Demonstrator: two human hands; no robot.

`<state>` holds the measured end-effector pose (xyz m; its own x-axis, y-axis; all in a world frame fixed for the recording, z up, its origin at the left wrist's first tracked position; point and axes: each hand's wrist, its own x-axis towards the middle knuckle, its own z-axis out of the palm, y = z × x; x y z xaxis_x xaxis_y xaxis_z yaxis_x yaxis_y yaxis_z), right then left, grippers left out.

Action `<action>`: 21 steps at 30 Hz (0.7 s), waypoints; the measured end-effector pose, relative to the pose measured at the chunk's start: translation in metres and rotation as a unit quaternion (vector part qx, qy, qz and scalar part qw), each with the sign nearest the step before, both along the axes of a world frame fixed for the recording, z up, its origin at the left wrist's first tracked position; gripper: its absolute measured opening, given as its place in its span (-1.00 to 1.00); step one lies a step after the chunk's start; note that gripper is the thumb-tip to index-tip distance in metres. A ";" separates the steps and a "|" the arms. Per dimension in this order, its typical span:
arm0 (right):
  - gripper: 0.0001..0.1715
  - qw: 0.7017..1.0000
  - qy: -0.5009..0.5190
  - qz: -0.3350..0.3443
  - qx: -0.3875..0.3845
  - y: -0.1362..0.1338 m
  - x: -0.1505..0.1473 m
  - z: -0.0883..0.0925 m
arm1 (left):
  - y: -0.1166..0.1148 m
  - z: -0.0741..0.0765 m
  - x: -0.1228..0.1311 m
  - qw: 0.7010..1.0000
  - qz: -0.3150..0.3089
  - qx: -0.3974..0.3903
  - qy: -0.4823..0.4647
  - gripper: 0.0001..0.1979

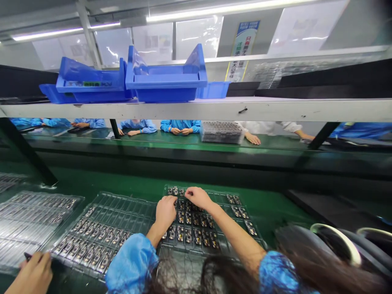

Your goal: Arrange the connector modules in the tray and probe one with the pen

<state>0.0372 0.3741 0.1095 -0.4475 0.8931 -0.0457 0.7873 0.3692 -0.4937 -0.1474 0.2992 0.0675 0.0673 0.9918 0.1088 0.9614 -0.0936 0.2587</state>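
Observation:
Small circuit boards lie in rows in a clear plastic tray in front of me. Over the tray's left side, my left hand is closed, its fingers curled down by the upper rows of boards. Whatever it may hold is hidden behind the hand. My right hand reaches in from the right across the tray, thumb and fingers pinched together near the top row. Anything between those fingertips is too small to make out. More boards sit at the tray's right side, with bare pockets around them.
Left stand a part-filled tray and a stack of filled trays. A co-worker's hand holds a small dark item there. Blue bins rest on the shelf above. Dark, pale-rimmed objects lie right; people work across the bench.

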 end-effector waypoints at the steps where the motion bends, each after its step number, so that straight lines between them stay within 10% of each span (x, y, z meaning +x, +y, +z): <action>1: -0.71 1.000 -0.005 -0.003 -0.002 0.000 0.000 -0.003 | 0.000 0.000 0.002 1.000 -0.004 0.002 -0.002 -0.42; 10: -0.82 0.997 -0.062 -0.003 -0.041 -0.001 -0.017 -0.024 | 0.014 -0.006 0.012 0.999 -0.046 -0.008 -0.004 -0.52; 21: -0.65 0.986 -0.140 -0.076 -0.057 -0.010 -0.034 -0.001 | 0.003 -0.002 0.000 0.998 -0.038 0.041 -0.027 -0.80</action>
